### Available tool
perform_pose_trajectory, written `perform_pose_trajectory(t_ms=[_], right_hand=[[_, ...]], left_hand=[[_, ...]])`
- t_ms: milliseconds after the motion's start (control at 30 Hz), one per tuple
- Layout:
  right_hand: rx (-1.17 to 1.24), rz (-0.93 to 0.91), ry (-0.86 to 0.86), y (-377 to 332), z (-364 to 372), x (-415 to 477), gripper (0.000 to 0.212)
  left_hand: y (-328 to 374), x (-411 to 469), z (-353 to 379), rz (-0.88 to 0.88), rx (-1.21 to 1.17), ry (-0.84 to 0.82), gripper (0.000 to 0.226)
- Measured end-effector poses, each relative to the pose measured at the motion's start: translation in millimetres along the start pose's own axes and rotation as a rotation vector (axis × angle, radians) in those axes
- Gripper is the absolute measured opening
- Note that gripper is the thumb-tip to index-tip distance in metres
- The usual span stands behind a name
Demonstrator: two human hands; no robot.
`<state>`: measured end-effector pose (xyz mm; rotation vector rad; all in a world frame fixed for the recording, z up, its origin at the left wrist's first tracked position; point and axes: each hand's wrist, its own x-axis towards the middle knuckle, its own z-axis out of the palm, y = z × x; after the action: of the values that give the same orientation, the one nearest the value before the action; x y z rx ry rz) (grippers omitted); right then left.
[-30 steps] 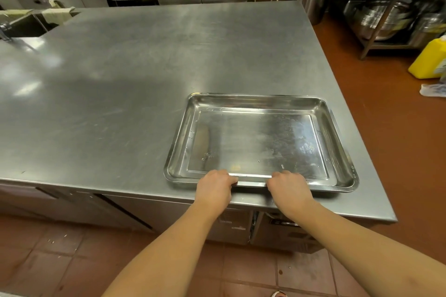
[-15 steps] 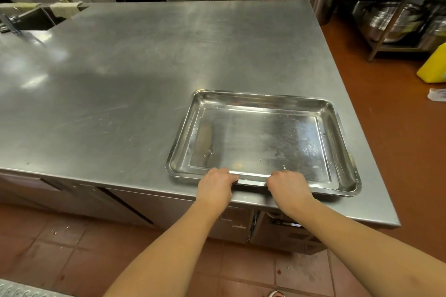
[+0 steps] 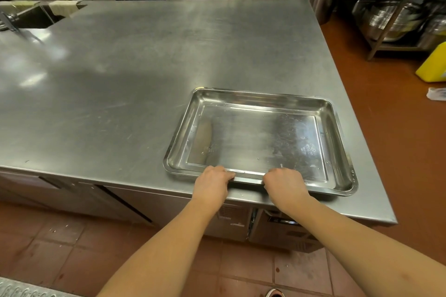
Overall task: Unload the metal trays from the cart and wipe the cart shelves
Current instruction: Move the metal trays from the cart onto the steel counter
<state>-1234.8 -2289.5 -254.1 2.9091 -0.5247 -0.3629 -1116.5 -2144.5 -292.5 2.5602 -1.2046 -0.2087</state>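
A shallow rectangular metal tray (image 3: 260,137) lies flat on the steel worktable (image 3: 135,75), near the table's front right corner. It looks like a stack of more than one tray, judging by the doubled rim at the right. My left hand (image 3: 212,183) grips the tray's near rim left of centre. My right hand (image 3: 286,184) grips the same rim a little to the right. Both sets of fingers curl over the edge. A corner of a ridged metal surface (image 3: 21,289), perhaps the cart, shows at the bottom left.
A sink (image 3: 29,17) with cloths (image 3: 64,6) draped on its edge sits at the table's far left. Stoves and pots line the back wall. A rack with large metal bowls (image 3: 395,21) and a yellow container (image 3: 433,65) stand on the red floor at right.
The tray has slid a little farther onto the table, away from the front edge, with both hands still on its near rim. My view has shifted slightly.
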Motion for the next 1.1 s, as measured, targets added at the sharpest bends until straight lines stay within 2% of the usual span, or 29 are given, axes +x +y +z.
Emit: perform_pose_trajectory(t_ms=[467,700,800,900,1000,1100], right_hand=[[0.040,-0.014,0.021,10,11,-1,0.018],[0.079,0.024,-0.009,6,4,-4,0.018],[0.167,0.026,-0.015,6,-7,-7,0.020],[0.349,0.070,-0.013,0,-17,-9,0.039],[0.768,0.174,-0.024,-13,-35,-5,0.057],[1.171,0.242,-0.020,-33,-64,2,0.059]], left_hand=[[5,-5,3,-0.005,-0.004,0.031,0.039],[4,-2,-9,0.015,0.067,-0.066,0.031],[1,-2,-22,0.065,0.058,-0.117,0.039],[-1,-12,-33,0.014,-0.055,-0.044,0.052],[0,-22,-50,-0.197,-0.399,0.041,0.055],[-4,-32,-78,-0.378,-0.684,0.146,0.055]])
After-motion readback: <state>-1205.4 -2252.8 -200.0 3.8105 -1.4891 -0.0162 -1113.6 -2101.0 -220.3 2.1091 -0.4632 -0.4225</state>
